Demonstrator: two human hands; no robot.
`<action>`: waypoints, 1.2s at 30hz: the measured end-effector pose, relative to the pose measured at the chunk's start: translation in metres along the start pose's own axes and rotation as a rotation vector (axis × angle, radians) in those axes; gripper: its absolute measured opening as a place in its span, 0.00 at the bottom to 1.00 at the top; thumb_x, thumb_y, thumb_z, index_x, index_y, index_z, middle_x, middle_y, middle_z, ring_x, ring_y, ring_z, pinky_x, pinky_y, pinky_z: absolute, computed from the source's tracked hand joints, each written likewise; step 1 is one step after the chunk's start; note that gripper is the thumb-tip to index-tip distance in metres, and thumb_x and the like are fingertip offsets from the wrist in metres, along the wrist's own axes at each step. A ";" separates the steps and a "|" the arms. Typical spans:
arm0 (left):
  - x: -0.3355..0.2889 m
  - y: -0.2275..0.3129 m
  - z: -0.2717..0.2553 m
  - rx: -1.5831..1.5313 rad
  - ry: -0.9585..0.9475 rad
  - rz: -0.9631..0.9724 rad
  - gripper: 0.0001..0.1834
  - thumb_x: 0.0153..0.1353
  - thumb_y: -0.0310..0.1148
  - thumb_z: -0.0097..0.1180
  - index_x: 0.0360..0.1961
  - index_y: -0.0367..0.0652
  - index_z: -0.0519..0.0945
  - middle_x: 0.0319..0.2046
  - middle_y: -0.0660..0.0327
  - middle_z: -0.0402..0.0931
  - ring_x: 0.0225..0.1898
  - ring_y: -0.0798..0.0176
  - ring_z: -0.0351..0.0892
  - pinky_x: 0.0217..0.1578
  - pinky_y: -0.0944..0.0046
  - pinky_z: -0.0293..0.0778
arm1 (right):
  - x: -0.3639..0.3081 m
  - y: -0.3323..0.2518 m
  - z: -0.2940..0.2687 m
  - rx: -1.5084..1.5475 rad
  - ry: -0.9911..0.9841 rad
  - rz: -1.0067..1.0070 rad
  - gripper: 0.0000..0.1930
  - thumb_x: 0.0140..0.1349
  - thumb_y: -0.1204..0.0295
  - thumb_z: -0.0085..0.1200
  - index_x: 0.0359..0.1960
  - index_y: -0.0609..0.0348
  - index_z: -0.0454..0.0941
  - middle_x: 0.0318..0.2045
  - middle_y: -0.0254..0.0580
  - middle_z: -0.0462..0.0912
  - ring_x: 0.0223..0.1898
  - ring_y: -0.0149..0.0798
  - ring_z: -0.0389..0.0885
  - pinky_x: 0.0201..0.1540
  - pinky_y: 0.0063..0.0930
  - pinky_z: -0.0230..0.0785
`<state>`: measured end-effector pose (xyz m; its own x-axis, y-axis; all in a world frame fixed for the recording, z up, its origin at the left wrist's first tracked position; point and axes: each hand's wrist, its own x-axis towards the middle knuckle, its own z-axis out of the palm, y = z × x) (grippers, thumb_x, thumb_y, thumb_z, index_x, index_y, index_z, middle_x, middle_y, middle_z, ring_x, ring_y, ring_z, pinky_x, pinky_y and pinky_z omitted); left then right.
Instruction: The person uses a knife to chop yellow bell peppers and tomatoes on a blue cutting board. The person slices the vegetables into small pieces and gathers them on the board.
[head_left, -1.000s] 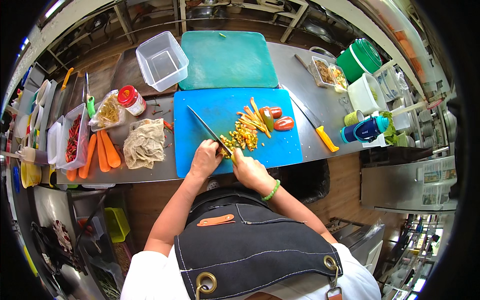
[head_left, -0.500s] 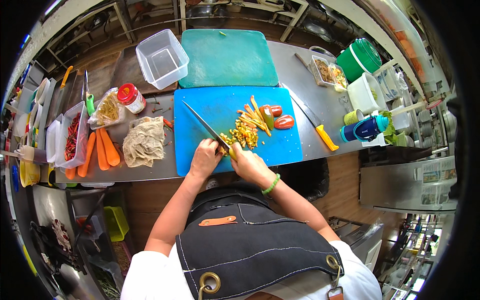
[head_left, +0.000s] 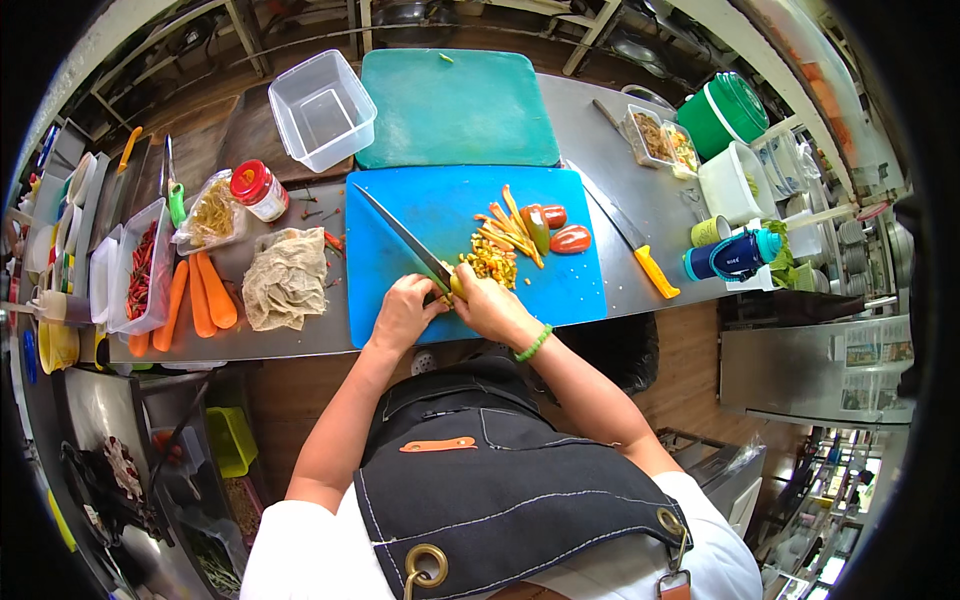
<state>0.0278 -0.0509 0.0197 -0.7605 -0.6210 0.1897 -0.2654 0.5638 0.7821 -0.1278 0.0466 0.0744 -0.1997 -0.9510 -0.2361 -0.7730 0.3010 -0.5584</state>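
Observation:
My right hand [head_left: 488, 303] is closed round the handle of a long kitchen knife [head_left: 405, 235], its blade pointing far left over the blue cutting board [head_left: 385, 210]. Close to the blade, my left hand [head_left: 404, 312] has its fingers curled down at the board's near edge. Small greenish-orange vegetable strips show by its fingertips, partly hidden. Right of the blade lies a heap of chopped vegetable bits [head_left: 494, 264]. Beyond the heap are uncut orange-yellow strips [head_left: 512, 228], beside a green-red tomato piece [head_left: 537, 230] and two red ones, the nearer a tomato piece [head_left: 570, 239].
Left of the board are a crumpled cloth [head_left: 287, 279], carrots [head_left: 208, 295], a tub of red chilies [head_left: 143, 272] and a red-lidded jar [head_left: 260, 190]. Behind are a clear container [head_left: 322, 110] and green board [head_left: 455, 110]. A yellow-handled knife [head_left: 655, 272] and blue bottle [head_left: 730, 256] lie right.
The knife has shifted slightly left and away from me with my right hand. My left hand stays close to the blade, fingers still curled. The view has tilted a little.

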 end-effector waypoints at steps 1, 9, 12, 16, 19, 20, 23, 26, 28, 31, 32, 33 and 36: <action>-0.001 0.001 -0.002 -0.049 0.002 -0.028 0.11 0.48 0.26 0.70 0.32 0.37 0.81 0.36 0.52 0.81 0.41 0.47 0.79 0.45 0.52 0.75 | -0.008 -0.003 -0.001 0.007 0.000 0.016 0.15 0.68 0.66 0.51 0.47 0.59 0.61 0.31 0.66 0.82 0.36 0.72 0.80 0.38 0.63 0.71; -0.009 0.005 0.000 0.132 -0.024 -0.021 0.05 0.53 0.25 0.65 0.31 0.38 0.81 0.32 0.50 0.79 0.39 0.45 0.79 0.43 0.49 0.76 | -0.032 -0.006 0.024 -0.064 -0.029 0.134 0.16 0.68 0.67 0.51 0.50 0.59 0.61 0.32 0.65 0.83 0.36 0.70 0.81 0.38 0.62 0.72; -0.007 0.002 0.000 0.144 -0.057 0.012 0.04 0.54 0.25 0.63 0.30 0.38 0.81 0.31 0.49 0.79 0.39 0.45 0.79 0.43 0.49 0.76 | -0.013 -0.009 0.023 -0.056 0.011 0.062 0.15 0.68 0.67 0.49 0.50 0.60 0.62 0.31 0.64 0.84 0.34 0.67 0.83 0.38 0.61 0.75; -0.008 0.002 -0.003 0.208 -0.088 0.004 0.03 0.55 0.25 0.62 0.29 0.38 0.80 0.29 0.49 0.79 0.38 0.45 0.80 0.43 0.50 0.76 | -0.002 -0.018 0.012 -0.073 -0.003 0.067 0.14 0.67 0.67 0.50 0.48 0.59 0.62 0.31 0.64 0.83 0.35 0.67 0.83 0.38 0.62 0.74; -0.009 0.001 -0.001 0.188 -0.057 -0.013 0.03 0.55 0.24 0.62 0.29 0.37 0.80 0.30 0.49 0.79 0.38 0.45 0.80 0.42 0.50 0.77 | -0.027 -0.025 0.020 -0.070 -0.034 0.146 0.14 0.67 0.67 0.49 0.48 0.59 0.62 0.31 0.64 0.83 0.35 0.68 0.83 0.38 0.63 0.74; -0.008 0.001 -0.001 0.170 -0.067 0.014 0.02 0.55 0.24 0.62 0.29 0.37 0.80 0.30 0.49 0.79 0.38 0.45 0.80 0.42 0.49 0.77 | -0.027 -0.022 0.023 -0.048 -0.017 0.132 0.14 0.67 0.67 0.49 0.48 0.59 0.63 0.31 0.64 0.83 0.35 0.68 0.83 0.37 0.63 0.74; -0.006 -0.002 -0.003 0.140 -0.082 0.086 0.03 0.54 0.23 0.62 0.29 0.37 0.81 0.30 0.49 0.79 0.38 0.44 0.80 0.41 0.49 0.77 | -0.013 -0.013 0.027 0.003 0.058 0.062 0.12 0.67 0.68 0.48 0.47 0.59 0.64 0.30 0.63 0.83 0.34 0.68 0.83 0.36 0.63 0.74; -0.008 -0.008 -0.002 0.157 -0.047 0.086 0.04 0.53 0.23 0.64 0.30 0.37 0.81 0.30 0.50 0.80 0.37 0.44 0.81 0.39 0.50 0.77 | -0.007 -0.019 0.021 -0.033 0.021 0.088 0.11 0.67 0.69 0.47 0.47 0.59 0.64 0.30 0.62 0.84 0.33 0.67 0.83 0.36 0.63 0.74; -0.011 -0.006 -0.001 0.165 -0.008 0.022 0.04 0.53 0.22 0.63 0.30 0.37 0.81 0.30 0.50 0.80 0.36 0.44 0.81 0.39 0.50 0.77 | -0.024 -0.028 0.015 -0.006 0.001 0.109 0.11 0.67 0.70 0.46 0.47 0.58 0.64 0.29 0.62 0.84 0.33 0.67 0.83 0.36 0.63 0.74; -0.009 -0.003 -0.001 0.141 -0.007 0.035 0.04 0.53 0.21 0.62 0.31 0.36 0.81 0.31 0.49 0.80 0.36 0.43 0.81 0.38 0.50 0.77 | -0.035 -0.020 0.027 0.024 -0.040 0.159 0.15 0.67 0.67 0.49 0.49 0.59 0.61 0.31 0.66 0.83 0.35 0.71 0.81 0.37 0.64 0.73; -0.010 -0.002 -0.002 0.133 -0.008 0.052 0.04 0.54 0.20 0.62 0.31 0.36 0.81 0.31 0.49 0.80 0.35 0.43 0.81 0.38 0.50 0.77 | -0.030 -0.019 0.026 0.042 -0.025 0.140 0.15 0.67 0.67 0.49 0.49 0.59 0.61 0.31 0.66 0.83 0.35 0.70 0.81 0.37 0.64 0.73; -0.010 0.000 -0.003 0.125 -0.023 0.052 0.04 0.54 0.20 0.62 0.31 0.36 0.81 0.31 0.49 0.80 0.35 0.43 0.81 0.38 0.50 0.77 | -0.026 -0.017 0.026 0.060 -0.009 0.121 0.15 0.67 0.67 0.49 0.49 0.59 0.61 0.31 0.66 0.83 0.35 0.70 0.81 0.37 0.63 0.73; -0.007 0.001 -0.007 0.114 -0.061 0.065 0.04 0.54 0.20 0.62 0.32 0.36 0.81 0.31 0.49 0.80 0.36 0.42 0.81 0.38 0.51 0.77 | -0.013 -0.013 0.025 0.088 0.011 0.080 0.14 0.67 0.68 0.49 0.49 0.59 0.62 0.30 0.65 0.83 0.35 0.70 0.81 0.37 0.63 0.73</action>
<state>0.0376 -0.0498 0.0234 -0.8119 -0.5491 0.1983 -0.2777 0.6621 0.6961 -0.0997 0.0564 0.0647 -0.2657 -0.9241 -0.2748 -0.6988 0.3810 -0.6055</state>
